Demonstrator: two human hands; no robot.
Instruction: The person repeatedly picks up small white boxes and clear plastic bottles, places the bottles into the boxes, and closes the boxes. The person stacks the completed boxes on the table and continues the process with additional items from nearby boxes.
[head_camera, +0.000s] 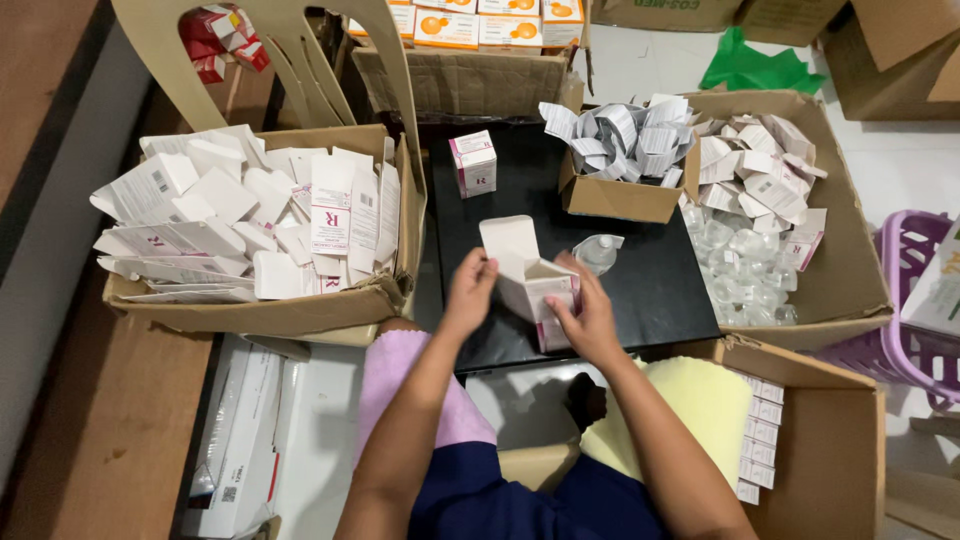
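Both hands are closed on one small white carton (535, 290) with pink trim, held just above the black desk (650, 270) at its near edge. The left hand (468, 292) pinches the carton's left side beneath the raised top flap; its fingers (484, 268) are curled onto the card. The right hand (590, 318) wraps the carton's right and lower side, fingers (566, 303) pressed against the panel. The top flap stands open and upright.

Judgement on handling: the carton appears to be thin folded card, light and easily crushed; it is best gripped on the side panels near the corners, leaving the flap free.

A small clear bottle (598, 252) lies on the desk just beyond the carton, apart from both hands. One closed carton (474, 163) of the same kind stands upright farther back. Beside it, a small brown box (615, 195) holds folded paper leaflets (625, 135).

To the left, a large cardboard box (300, 312) holds flat, unassembled cartons. To the right, another large cardboard box (850, 270) holds clear bottles and loose leaflets. Near right, an open box (830, 450) holds finished cartons stacked in a row. A purple basket (915, 300) stands at the far right edge.
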